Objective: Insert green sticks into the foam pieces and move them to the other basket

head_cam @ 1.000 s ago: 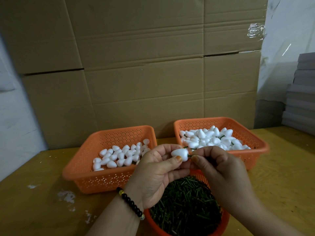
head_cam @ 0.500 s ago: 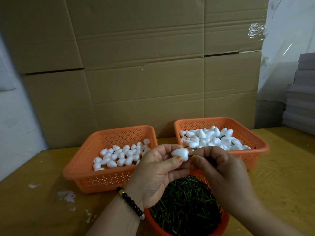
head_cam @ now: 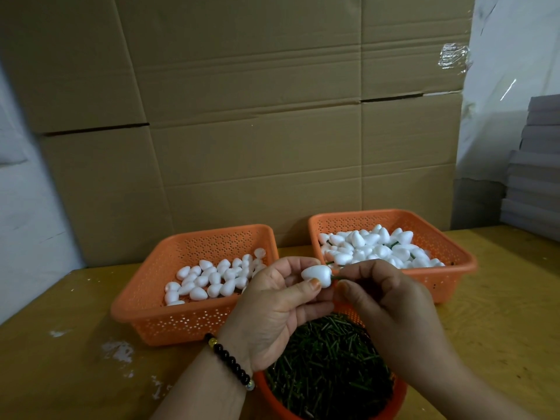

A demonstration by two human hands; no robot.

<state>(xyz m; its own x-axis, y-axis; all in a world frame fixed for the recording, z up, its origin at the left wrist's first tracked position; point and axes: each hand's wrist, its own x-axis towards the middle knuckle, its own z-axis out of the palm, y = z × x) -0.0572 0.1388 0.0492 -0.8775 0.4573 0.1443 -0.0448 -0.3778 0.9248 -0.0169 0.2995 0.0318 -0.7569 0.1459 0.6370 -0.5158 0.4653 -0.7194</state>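
cardboard behind; left hand (head_cam: 272, 310) pinches foam piece (head_cam: 316, 275), right hand (head_cam: 391, 307) hides its stick (head_cam: 337, 278)

The stick bowl (head_cam: 400, 398) is cut off below; the right hand (head_cam: 391, 301) hides most of the stick (head_cam: 337, 277).

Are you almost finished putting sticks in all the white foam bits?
Not yet. Done: the right basket holds a heap of foam pieces, some showing green sticks. In hand: the left hand holds one foam piece while the right hand pinches a green stick at its end. Left: many plain pieces lie in the left basket, and the near basket is full of sticks.
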